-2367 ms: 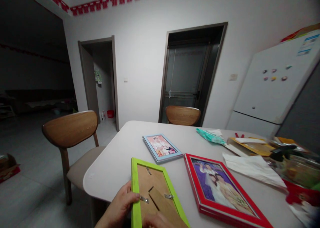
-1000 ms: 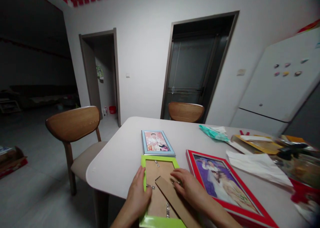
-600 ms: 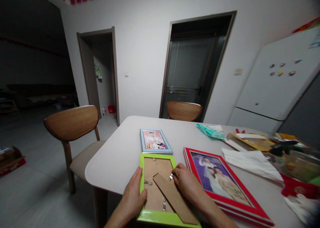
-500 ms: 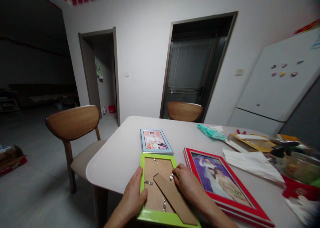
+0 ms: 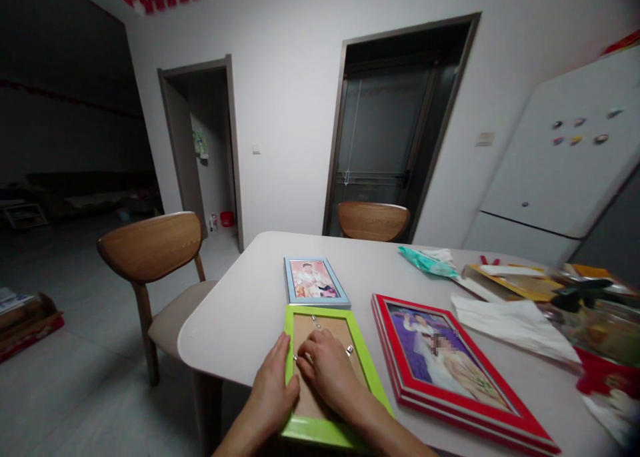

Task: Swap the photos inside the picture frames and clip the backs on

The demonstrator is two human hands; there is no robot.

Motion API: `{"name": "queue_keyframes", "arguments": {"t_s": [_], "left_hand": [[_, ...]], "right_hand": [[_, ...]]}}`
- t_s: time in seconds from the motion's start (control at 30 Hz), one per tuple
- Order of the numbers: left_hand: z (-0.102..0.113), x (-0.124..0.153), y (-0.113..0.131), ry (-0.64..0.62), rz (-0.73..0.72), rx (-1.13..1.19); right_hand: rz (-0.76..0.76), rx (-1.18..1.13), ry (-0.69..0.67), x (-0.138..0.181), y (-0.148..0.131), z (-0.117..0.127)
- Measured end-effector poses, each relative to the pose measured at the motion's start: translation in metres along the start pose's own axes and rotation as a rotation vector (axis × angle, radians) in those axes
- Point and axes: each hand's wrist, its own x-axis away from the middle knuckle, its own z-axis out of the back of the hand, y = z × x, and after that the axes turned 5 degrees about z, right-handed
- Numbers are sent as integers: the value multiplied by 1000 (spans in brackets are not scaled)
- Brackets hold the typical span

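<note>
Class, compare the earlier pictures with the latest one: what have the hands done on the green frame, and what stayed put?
The right hand has slid from the right-side clip to the left-side clip, now covering the stand. The left hand still presses the green frame's left edge. Blue frame and red frame have not moved.

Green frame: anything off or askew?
The green frame lies face down, brown backing up, unlike the blue frame and red frame, which lie photo up. The left hand rests on its left edge; the right hand presses the backing. No damage shows.
</note>
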Motion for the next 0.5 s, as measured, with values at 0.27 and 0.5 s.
{"name": "queue_keyframes", "arguments": {"t_s": [0.27,0.5], "left_hand": [[0,0,-2,5,-15,-47],[0,1,-1,10,-57,-100]], "right_hand": [[50,-280,-39,10,16,20],[187,-397,-304,45,20,56]]}}
